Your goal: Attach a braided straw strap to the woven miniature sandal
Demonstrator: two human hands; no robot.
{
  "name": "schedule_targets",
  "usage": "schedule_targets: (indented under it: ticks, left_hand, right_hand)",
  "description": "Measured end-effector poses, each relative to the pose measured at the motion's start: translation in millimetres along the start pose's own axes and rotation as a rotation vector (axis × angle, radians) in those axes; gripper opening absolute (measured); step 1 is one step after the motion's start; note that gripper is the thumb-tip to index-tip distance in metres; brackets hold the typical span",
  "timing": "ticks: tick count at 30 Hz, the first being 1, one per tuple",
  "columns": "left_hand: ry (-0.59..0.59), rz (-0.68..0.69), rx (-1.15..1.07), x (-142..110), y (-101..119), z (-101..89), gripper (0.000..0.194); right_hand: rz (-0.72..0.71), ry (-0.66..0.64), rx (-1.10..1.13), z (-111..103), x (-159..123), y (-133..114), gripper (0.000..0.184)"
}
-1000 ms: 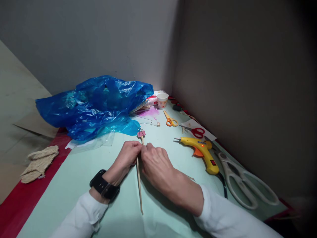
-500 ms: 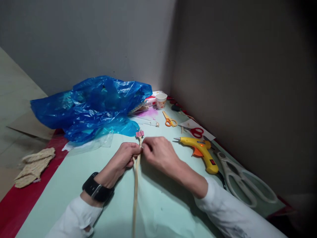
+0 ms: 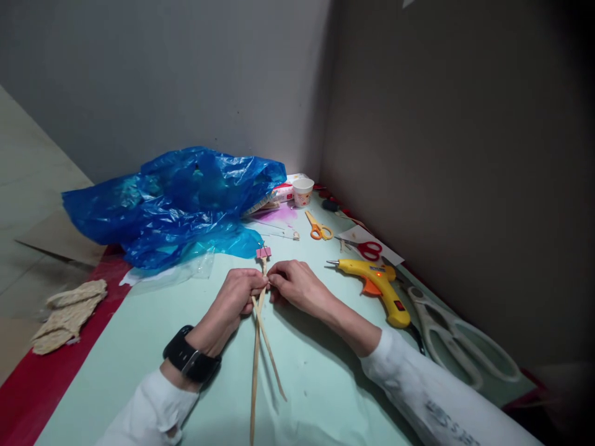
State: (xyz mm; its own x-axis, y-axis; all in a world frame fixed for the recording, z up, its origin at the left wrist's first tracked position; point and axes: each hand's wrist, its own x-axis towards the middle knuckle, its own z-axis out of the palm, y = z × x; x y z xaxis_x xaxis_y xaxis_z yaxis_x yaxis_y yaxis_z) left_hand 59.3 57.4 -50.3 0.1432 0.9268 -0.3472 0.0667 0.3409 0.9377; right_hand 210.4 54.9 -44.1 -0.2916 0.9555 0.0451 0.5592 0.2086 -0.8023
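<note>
Pale tan flat strips [image 3: 256, 365] run down the middle of the table, braided at their top end, where a pink binder clip [image 3: 263, 253] clamps them. My left hand [image 3: 239, 291] pinches the strips just below the short braided part. Close beside it, my right hand [image 3: 297, 285] has thumb and fingertips pressed together at the same spot on the strips. Below my hands two loose ends hang apart, the shorter one slanting to the right. What lies right between the fingertips is partly hidden.
A blue plastic bag [image 3: 186, 198] lies at the back left. To the right are a yellow glue gun [image 3: 379, 279], orange scissors [image 3: 318, 227], red scissors [image 3: 369, 249] and large white-handled scissors [image 3: 458, 334]. A paper cup [image 3: 303, 193] stands behind; a woven piece [image 3: 69, 316] lies left.
One strip end has come into view, slanting right below my hands. My right hand has turned slightly and stays at the braid. The view has shifted a little.
</note>
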Motion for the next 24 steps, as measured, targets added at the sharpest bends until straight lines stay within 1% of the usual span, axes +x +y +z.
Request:
schedule_targets:
  ticks: [2, 4, 9, 13, 16, 19, 22, 24]
  left_hand:
    - [0.012, -0.009, -0.012, -0.3, 1.5, 1.4, 0.015]
    - [0.022, -0.022, -0.016, -0.2, 3.0, 2.8, 0.014]
    - [0.039, -0.034, -0.010, 0.1, 5.5, 4.6, 0.014]
    - [0.038, -0.038, -0.008, -0.8, 6.8, 4.7, 0.013]
    - [0.037, -0.038, -0.010, -0.7, 5.9, 3.8, 0.015]
    - [0.035, -0.027, -0.004, 1.6, 2.9, 1.7, 0.016]
    - [0.040, 0.015, 0.004, 5.1, 0.4, -0.8, 0.018]
    - [0.051, 0.060, 0.012, 5.7, 1.3, -2.2, 0.020]
  right_hand:
    - [0.032, 0.059, 0.046, -2.6, 8.3, 1.7, 0.022]
    - [0.073, 0.092, 0.099, -3.9, 21.0, 3.4, 0.026]
    - [0.187, 0.010, 0.213, 1.5, 57.1, 10.4, 0.030]
    - [0.234, -0.020, 0.284, 5.3, 70.3, 19.6, 0.027]
    - [0.249, -0.009, 0.352, 6.4, 72.7, 25.0, 0.025]
    - [0.247, 0.049, 0.457, 10.5, 75.0, 26.1, 0.021]
    - [0.193, 0.153, 0.629, 13.8, 75.8, 19.5, 0.018]
    - [0.123, 0.199, 0.764, 10.7, 72.8, 11.0, 0.018]
